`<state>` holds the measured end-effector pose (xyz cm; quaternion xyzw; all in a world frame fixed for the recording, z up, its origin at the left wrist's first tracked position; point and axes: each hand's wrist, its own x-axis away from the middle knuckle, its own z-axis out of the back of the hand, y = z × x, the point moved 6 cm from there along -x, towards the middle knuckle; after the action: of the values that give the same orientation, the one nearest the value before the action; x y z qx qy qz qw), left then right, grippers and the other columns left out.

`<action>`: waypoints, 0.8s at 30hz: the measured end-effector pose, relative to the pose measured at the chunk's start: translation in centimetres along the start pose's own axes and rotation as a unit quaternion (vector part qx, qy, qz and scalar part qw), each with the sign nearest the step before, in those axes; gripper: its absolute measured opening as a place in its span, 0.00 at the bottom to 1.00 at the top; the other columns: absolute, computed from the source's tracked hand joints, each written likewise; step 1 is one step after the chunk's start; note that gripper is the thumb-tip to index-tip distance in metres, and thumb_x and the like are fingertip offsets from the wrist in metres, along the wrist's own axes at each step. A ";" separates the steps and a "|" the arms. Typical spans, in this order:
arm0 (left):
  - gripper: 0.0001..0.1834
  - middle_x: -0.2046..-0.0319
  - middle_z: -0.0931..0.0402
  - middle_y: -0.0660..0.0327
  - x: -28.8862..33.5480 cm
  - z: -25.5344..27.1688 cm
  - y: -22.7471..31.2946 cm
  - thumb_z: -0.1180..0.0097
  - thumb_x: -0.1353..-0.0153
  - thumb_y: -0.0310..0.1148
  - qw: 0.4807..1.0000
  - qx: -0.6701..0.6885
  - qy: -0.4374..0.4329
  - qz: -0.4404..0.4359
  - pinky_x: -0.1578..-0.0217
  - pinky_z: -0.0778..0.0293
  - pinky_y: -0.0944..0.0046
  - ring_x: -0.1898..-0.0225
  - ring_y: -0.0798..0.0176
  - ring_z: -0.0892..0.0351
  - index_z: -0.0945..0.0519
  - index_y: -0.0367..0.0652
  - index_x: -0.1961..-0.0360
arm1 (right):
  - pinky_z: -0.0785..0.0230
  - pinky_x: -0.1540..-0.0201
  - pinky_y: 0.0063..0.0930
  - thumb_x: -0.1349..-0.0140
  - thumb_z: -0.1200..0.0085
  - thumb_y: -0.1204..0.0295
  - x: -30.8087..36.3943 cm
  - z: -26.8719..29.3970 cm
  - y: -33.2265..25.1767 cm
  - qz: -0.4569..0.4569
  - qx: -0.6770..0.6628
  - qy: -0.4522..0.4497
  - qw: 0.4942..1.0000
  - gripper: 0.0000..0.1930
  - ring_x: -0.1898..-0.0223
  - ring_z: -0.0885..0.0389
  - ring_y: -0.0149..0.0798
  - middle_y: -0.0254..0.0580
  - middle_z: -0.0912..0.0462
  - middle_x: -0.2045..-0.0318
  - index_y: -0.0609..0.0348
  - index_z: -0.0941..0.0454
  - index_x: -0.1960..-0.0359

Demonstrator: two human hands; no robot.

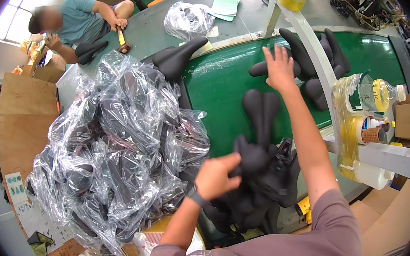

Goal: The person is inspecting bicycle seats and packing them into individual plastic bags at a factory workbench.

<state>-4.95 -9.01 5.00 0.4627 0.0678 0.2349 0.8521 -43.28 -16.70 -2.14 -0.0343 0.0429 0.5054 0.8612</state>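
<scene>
Black bicycle saddles lie on the green conveyor belt. My right hand reaches far forward over a saddle, its fingers spread. Nearer to me, my left hand is beside a saddle on top of a pile; thumb and forefinger are apart at its left side. Whether the fingertips press on it I cannot tell. Between the hands another saddle lies with its wide end away from me. More saddles cluster to the right of my right hand.
A big heap of saddles in clear plastic bags fills the left side. A metal frame post rises on the right, with bottles taped to it. Across the table, a person sits by a hammer; another person's hands show far right.
</scene>
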 end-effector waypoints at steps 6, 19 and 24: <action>0.33 0.40 0.10 0.47 -3.2 5.5 -0.8 0.20 0.41 0.37 0.995 0.067 -0.062 0.052 0.40 0.16 0.50 0.41 0.42 0.10 0.13 0.42 0.34 | 0.34 0.25 0.77 0.44 0.23 0.70 0.0 -8.4 0.3 0.035 -0.016 -0.045 0.998 0.26 0.20 0.32 0.69 0.44 0.15 0.37 0.49 0.18 0.43; 0.53 0.27 0.24 0.54 -33.7 11.2 -24.9 0.17 0.47 0.47 0.824 -0.534 0.120 0.147 0.20 0.38 0.36 0.22 0.46 0.29 0.27 0.51 0.20 | 0.20 0.34 0.48 0.48 0.17 0.65 24.0 11.7 -5.3 0.182 -0.408 -0.422 0.789 0.39 0.39 0.13 0.59 0.51 0.12 0.39 0.55 0.18 0.32; 0.31 0.46 0.14 0.48 -28.8 7.9 -22.9 0.18 0.57 0.36 0.946 -0.322 -0.004 0.025 0.40 0.15 0.46 0.44 0.40 0.12 0.09 0.46 0.47 | 0.23 0.30 0.50 0.40 0.22 0.58 12.4 11.9 -3.0 0.134 -0.419 -0.236 0.867 0.38 0.32 0.15 0.59 0.58 0.16 0.30 0.64 0.19 0.30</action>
<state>-19.95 -38.91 -12.27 0.1665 -0.0266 0.2631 0.9499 -34.13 -6.20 8.43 -0.2655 -0.3728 0.5795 0.6743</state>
